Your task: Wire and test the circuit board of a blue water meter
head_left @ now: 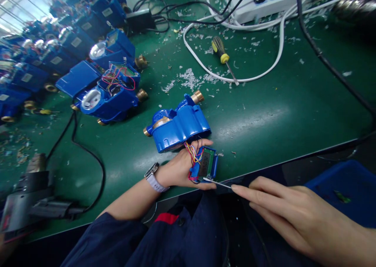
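Note:
My left hand (179, 167) is wrapped round a small blue-framed circuit module (206, 164) with a grey display, at the table's front edge. Red, yellow, white and black wires run from it toward a blue water meter (182, 128) with brass ends, lying just beyond that hand. A thin, pale metal shaft (220, 184), tipped flat like a screwdriver, sticks out from my right hand (282, 208). Its tip meets the module's near corner; any handle is hidden by my closed fingers. A small spring (219, 154) shows by the module's right side, near a tiny screw (233, 152).
Another meter with exposed wires (108, 91) lies open at left, before many blue meters (73, 40). A heat-gun-like tool (32, 200) lies front left. A yellow-black screwdriver (220, 49), white cable (279, 51), power strip (261, 6) and scraps lie behind. A blue bin (349, 188) stands right.

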Tool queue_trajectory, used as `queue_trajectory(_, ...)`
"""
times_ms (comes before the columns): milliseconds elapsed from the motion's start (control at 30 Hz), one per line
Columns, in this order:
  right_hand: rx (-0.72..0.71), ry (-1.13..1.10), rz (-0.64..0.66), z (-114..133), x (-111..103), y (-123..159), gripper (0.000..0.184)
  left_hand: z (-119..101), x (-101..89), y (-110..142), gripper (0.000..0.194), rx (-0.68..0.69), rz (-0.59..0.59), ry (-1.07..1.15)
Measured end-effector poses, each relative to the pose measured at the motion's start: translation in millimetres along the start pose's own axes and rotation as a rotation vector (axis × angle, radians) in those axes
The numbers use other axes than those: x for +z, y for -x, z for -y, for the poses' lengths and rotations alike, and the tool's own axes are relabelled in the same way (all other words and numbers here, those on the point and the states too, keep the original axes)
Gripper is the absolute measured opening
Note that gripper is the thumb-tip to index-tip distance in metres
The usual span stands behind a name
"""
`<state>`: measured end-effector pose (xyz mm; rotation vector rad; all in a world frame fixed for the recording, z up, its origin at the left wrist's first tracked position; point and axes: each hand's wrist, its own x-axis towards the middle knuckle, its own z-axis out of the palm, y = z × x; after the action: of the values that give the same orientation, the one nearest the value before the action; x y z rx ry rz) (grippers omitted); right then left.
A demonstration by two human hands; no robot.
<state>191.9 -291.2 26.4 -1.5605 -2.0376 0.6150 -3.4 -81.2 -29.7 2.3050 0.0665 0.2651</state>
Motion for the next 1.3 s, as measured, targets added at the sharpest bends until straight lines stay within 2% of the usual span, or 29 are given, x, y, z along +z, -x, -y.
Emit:
queue_trajectory(100,-0.003,0.023,0.011,4.6,-2.5,-3.3,0.041,-2.0,-8.2,-1.7,0.100,0.063,0.065,0.039)
queue_trajectory(233,-0.025,0.024,0.009,6.3,-3.9,-7.1,0.041,-1.7,-16.9,-6.0,0.101,0.056,0.130,0.147)
queue_trajectory(333,-0.070,0.106,-0.024,5.2,-5.1,-6.4,0.046,1.8,-14.9,-6.0,0.096,0.077,0.093,0.211)
queue_trajectory(467,-0.150,0.367,-0.058,9.8,-6.9,1.0,0.058,4.3,-7.1,-5.1,0.086,0.057,0.033,0.227)
queue_trajectory(633,-0.194,0.556,0.020,20.6,-6.8,6.8,0.056,1.3,-3.4,-7.7,0.086,-0.036,0.010,0.217)
queue_trajectory(700,-0.146,0.490,-0.012,20.7,-6.3,3.1,0.056,-0.2,-2.9,-8.2,0.084,-0.069,0.015,0.213)
queue_trajectory(767,-0.077,0.310,-0.024,17.9,-7.1,-3.7,0.054,-1.7,-2.3,-7.9,0.084,-0.088,0.014,0.190)
queue_trajectory(867,0.008,0.033,-0.005,11.4,-9.5,-12.4,0.043,-4.7,-1.6,-7.1,0.083,-0.084,0.006,0.152)
queue_trajectory(933,0.055,-0.059,-0.014,7.4,-9.4,-12.8,0.039,-7.3,-0.9,-6.5,0.082,-0.080,-0.007,0.140)
queue_trajectory(1100,0.105,-0.121,-0.008,3.6,0.8,2.0,0.036,-11.3,4.1,-1.9,0.088,-0.108,-0.034,0.142)
queue_trajectory(1200,0.059,-0.110,-0.012,4.3,7.0,8.8,0.037,-10.1,7.5,1.0,0.094,-0.092,-0.038,0.173)
queue_trajectory(1300,-0.022,-0.051,-0.008,4.8,8.0,8.9,0.038,-8.2,8.4,1.1,0.093,-0.060,-0.050,0.217)
